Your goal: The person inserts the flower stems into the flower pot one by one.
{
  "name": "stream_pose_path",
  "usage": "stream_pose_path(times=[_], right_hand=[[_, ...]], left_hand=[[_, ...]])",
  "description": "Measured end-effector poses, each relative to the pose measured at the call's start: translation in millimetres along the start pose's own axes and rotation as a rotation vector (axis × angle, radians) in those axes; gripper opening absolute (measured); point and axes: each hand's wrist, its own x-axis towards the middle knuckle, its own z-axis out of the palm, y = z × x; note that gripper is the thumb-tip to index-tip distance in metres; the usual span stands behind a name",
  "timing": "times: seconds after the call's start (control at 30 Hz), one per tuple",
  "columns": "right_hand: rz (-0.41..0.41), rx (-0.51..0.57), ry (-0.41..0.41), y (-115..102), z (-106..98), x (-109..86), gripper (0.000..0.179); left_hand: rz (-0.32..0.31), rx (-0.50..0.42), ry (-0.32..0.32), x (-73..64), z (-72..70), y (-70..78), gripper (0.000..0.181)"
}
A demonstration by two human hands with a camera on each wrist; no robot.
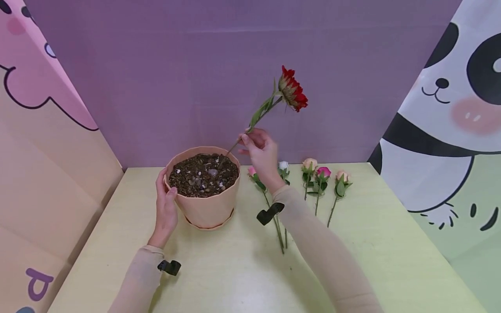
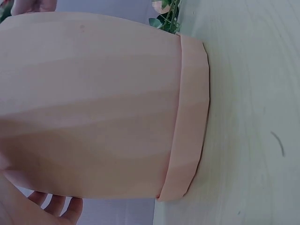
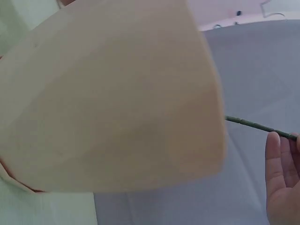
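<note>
The left hand [image 1: 167, 208] grips the pot [image 1: 209, 209]; the right hand [image 1: 265, 157] pinches the red flower [image 1: 292, 90]. Only the head view shows soil [image 1: 195, 178].

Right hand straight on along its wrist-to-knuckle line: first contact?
Probably the purple backdrop; in the head view, a line on from the right hand passes to the right of the pot. The gap to the backdrop is hard to judge.

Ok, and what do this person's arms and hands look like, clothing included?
Both sleeves are long, plain and beige, reaching the wrists, with a small black device at each. The left hand and right hand are bare, without gloves. No cables show.
</note>
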Motion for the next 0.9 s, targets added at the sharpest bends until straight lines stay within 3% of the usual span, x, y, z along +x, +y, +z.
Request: stream_pose_path(times=[0.2,0.47,0.8,0.9], right_hand=[[-0.072,-0.140,-0.043,8.2,24.7,-3.0,0.022],[-0.129,-0.239,-0.131,19.3,52.7,-3.5,0.022],[-0.119,-0.565,-0.357,22.1,65.4,-1.7,0.022],[-0.159,-0.659,-0.392,21.3,69.2,-0.2,0.019]], left_hand=[[0.000,-0.003,0.000,0.2,1.0,-0.5,0.069],[0.004,-0.004,0.000,0.0,1.6,-0.8,0.069],[0.037,-0.036,0.004,-1.2,2.6,-3.0,0.068],[0.026,-0.037,0.003,1.2,-0.1,0.3,0.069]])
